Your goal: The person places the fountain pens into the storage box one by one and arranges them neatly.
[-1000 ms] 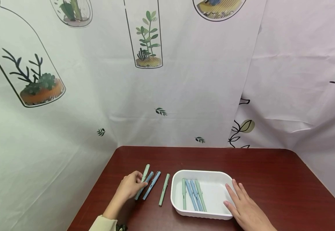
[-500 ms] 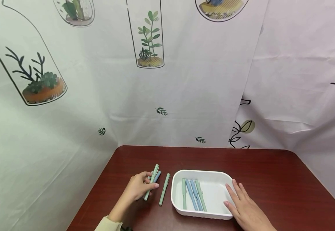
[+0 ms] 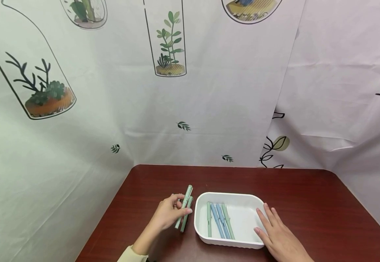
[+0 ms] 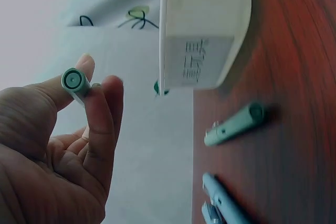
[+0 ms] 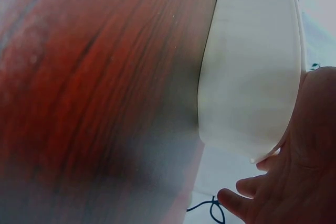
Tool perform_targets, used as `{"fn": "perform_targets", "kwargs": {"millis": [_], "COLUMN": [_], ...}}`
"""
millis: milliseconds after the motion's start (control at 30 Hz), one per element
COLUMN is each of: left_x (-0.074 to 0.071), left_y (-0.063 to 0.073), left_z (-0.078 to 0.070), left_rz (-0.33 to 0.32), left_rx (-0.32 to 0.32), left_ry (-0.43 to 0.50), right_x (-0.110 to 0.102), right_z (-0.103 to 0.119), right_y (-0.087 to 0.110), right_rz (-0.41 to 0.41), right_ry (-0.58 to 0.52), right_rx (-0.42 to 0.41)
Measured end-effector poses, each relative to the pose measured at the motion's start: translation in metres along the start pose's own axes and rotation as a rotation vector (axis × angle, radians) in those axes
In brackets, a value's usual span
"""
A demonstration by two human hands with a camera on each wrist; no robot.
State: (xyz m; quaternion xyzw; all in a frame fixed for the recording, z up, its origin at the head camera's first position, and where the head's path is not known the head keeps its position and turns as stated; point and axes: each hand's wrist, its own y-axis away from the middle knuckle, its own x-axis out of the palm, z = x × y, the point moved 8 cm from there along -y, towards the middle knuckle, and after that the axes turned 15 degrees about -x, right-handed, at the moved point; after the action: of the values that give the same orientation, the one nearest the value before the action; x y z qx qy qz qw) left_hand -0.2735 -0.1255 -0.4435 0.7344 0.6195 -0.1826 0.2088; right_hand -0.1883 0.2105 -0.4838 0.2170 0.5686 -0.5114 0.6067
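Observation:
My left hand [image 3: 170,213] pinches a pale green pen [image 3: 187,194] between thumb and fingers, raised above the table. Its round end faces the camera in the left wrist view. Just beyond it, a second green pen [image 4: 236,124] lies on the table. Two bluish pens [image 4: 226,200] lie beside that one and are hidden behind the hand in the head view. To the right stands a white plastic tray [image 3: 247,218] holding two green pens [image 3: 209,220] and two blue pens [image 3: 220,221]. My right hand [image 3: 279,234] rests on the tray's right rim, fingers extended.
The dark red-brown table [image 3: 324,211] extends right of the tray and behind it. A white cloth [image 3: 209,109] printed with plants in jars hangs along the table's back and sides. A label [image 4: 199,61] shows on the tray's outer wall.
My left hand has moved right with the green pen, from over the blue pens to over the green pen near the tray. The right hand and tray have stayed in place.

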Motion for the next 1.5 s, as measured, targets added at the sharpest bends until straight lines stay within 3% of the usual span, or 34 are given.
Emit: {"fn": "perform_targets", "kwargs": {"millis": [100, 500, 800, 1033, 1267, 1500], "left_x": [0.007, 0.041, 0.057, 0.071, 0.084, 0.1], "left_y": [-0.002, -0.007, -0.008, -0.01, -0.012, -0.016], "left_z": [-0.005, -0.019, -0.025, -0.028, -0.04, -0.051], "left_rz": [-0.002, 0.081, 0.135, 0.203, 0.226, 0.301], "left_rx": [0.012, -0.042, -0.036, -0.1, -0.117, -0.118], "left_ry": [-0.017, 0.141, 0.273, 0.385, 0.275, 0.322], "right_x": [0.0, 0.0, 0.001, -0.004, -0.006, -0.006], "right_z": [0.0, -0.001, 0.0, 0.002, 0.004, 0.003], "right_y": [0.0, -0.001, -0.001, 0.0, 0.0, 0.0], "right_rz": [0.0, -0.008, -0.012, -0.078, -0.129, -0.106], "right_ry": [0.0, 0.005, 0.013, 0.043, 0.068, 0.075], "right_rx": [0.002, 0.0, -0.004, -0.045, -0.088, -0.07]}}
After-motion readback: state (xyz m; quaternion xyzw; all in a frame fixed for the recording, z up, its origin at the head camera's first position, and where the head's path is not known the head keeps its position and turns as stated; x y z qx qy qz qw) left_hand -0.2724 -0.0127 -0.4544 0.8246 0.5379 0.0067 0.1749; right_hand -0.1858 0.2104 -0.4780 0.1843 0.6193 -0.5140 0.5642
